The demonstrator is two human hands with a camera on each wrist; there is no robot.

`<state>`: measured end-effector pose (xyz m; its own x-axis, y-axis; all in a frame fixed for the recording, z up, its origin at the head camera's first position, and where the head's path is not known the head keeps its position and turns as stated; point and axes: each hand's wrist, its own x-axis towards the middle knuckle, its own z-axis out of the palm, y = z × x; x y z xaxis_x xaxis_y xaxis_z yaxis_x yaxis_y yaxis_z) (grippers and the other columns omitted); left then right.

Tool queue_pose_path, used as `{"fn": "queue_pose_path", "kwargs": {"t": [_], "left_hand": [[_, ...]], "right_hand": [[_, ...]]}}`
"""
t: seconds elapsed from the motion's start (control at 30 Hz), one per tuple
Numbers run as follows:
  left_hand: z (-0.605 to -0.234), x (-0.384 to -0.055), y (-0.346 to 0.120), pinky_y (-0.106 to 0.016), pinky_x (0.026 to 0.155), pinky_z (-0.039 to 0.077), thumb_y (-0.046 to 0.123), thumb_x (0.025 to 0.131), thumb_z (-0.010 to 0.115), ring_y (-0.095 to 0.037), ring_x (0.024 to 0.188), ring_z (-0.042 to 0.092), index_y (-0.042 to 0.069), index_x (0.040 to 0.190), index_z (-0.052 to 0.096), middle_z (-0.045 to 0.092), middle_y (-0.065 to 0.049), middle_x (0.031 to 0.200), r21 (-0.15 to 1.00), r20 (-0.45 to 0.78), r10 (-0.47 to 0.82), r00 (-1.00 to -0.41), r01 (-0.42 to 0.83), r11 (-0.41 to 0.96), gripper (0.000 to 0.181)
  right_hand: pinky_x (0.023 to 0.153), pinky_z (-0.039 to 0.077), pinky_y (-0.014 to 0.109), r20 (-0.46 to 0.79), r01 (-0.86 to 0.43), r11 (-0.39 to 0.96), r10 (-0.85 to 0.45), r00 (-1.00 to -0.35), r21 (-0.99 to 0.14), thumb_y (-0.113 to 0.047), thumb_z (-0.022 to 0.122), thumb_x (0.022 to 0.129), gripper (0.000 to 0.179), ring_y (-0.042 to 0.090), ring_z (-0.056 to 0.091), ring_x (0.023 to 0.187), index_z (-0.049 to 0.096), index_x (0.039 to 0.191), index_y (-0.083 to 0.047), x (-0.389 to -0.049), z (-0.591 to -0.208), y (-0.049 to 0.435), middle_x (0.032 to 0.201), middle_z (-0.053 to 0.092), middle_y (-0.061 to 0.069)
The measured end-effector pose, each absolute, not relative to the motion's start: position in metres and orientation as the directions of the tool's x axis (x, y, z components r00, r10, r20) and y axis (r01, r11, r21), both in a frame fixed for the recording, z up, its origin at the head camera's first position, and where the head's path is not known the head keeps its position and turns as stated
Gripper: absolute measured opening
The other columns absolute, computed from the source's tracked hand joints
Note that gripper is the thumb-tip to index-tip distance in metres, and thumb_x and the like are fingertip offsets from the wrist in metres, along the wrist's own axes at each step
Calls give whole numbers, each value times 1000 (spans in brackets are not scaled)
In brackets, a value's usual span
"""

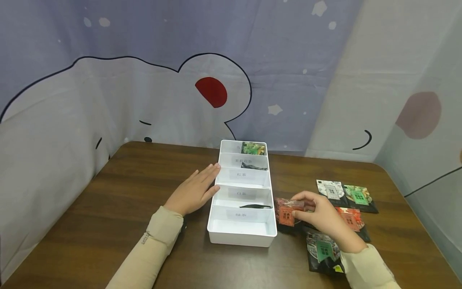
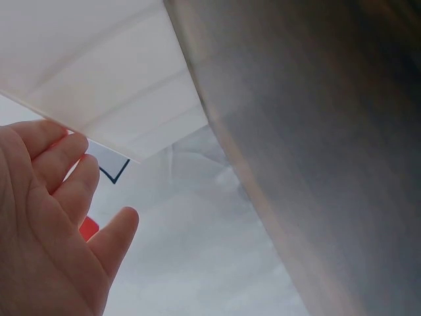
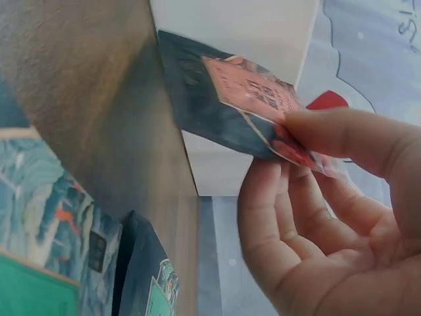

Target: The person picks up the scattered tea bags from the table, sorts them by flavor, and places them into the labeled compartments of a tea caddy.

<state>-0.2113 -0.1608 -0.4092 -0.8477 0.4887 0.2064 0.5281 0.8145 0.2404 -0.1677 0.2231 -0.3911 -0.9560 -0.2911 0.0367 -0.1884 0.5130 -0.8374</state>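
sleeves (image 1: 144,249): pale and puffy, reaching in from the lower edge over the bench (image 1: 72,241).
green packet (image 1: 323,249): flat on the bench, just beside the right sleeve.
right hand (image 1: 319,212): thumb and fingers clamped on the red packet.
red packet (image 1: 286,216): just beside the right wall of the white box (image 1: 238,239), tilted in the right wrist view; i cannot tell whether it touches the wall or the bench.
step in hand: by the look of it, bringing this packet to the box to be sorted; it is not yet inside.
spare red packet (image 1: 349,218): on the bench, beyond the right wrist.
near dark packet (image 1: 255,206): edge-on in the second compartment from the near end.
left hand (image 1: 191,192): fingers nearly straight and close together, thumb apart, fingertips at the box's left rim, probably steadying it.
white packet (image 1: 330,190) and leafy packet (image 1: 361,196): side by side on the bench, to the right.
middle compartment: labelled red tea; the next move likely calls for lifting the red packet over the wall and lowering it here.
far dark packet (image 1: 254,166): in the compartment beyond.
yellow-green packet (image 1: 253,148): in the farthest compartment.
curtain (image 1: 288,72): cartoon-printed, behind everything.
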Motion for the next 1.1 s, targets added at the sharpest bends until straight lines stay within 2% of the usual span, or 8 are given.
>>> {"fn": "queue_pose_path", "kwargs": {"t": [0.1, 0.3, 0.53, 0.73, 0.87, 1.0, 1.1], "left_hand": [[-409, -211, -161, -52, 123, 23, 44, 108, 40, -22, 153, 24, 9, 162, 25, 25, -4, 167, 240, 204, 489, -848, 527, 815, 66], [-408, -210, -160, -52, 123, 23, 43, 109, 40, -23, 153, 24, 9, 161, 25, 26, -5, 166, 243, 205, 490, -847, 529, 813, 65], [-406, -210, -160, -51, 123, 23, 43, 108, 41, -23, 153, 24, 9, 162, 25, 26, -4, 167, 243, 200, 491, -848, 529, 813, 65], [-406, -209, -160, -53, 123, 23, 42, 108, 42, -24, 153, 25, 8, 161, 26, 26, -5, 166, 245, 203, 487, -850, 525, 815, 65], [-407, -210, -160, -52, 123, 23, 43, 108, 42, -23, 153, 24, 8, 161, 26, 26, -5, 166, 247, 200, 485, -852, 523, 816, 66], [-407, -210, -160, -52, 123, 23, 44, 108, 41, -24, 153, 24, 8, 161, 26, 26, -5, 166, 247, 201, 487, -850, 525, 815, 66], [-406, -210, -160, -52, 123, 23, 44, 108, 41, -25, 153, 25, 8, 161, 26, 26, -5, 166, 244, 201, 486, -850, 524, 816, 65]], "right_hand": [[72, 61, 34, 17, -131, 473, -239, -971, -871, -7, 77, 89, 27, 18, 71, 90, 69, 114, 2, -169, -389, 224, 108, 71, 16], [74, 60, 27, 29, -88, 448, -136, -990, -889, -11, 76, 92, 32, 6, 70, 86, 67, 119, 5, -172, -379, 225, 105, 74, 13], [76, 59, 26, 39, -34, 398, 4, -999, -917, -24, 78, 92, 38, 1, 68, 87, 66, 121, -1, -174, -365, 227, 94, 74, -13], [76, 59, 21, 126, -92, 314, 91, -988, -945, -24, 76, 94, 27, 1, 69, 90, 68, 113, -7, -175, -356, 221, 95, 74, -13], [74, 58, 18, 176, -144, 212, 144, -974, -967, -14, 76, 93, 18, 2, 70, 88, 69, 108, -8, -178, -352, 212, 92, 74, -14], [73, 59, 19, 239, -229, 81, 149, -959, -970, -3, 74, 92, 15, 5, 72, 83, 69, 105, -3, -184, -349, 203, 90, 75, -10], [76, 59, 20, 280, -277, 39, 117, -953, -960, -2, 74, 92, 15, 7, 72, 84, 68, 106, -2, -188, -348, 196, 91, 76, -7]]}}
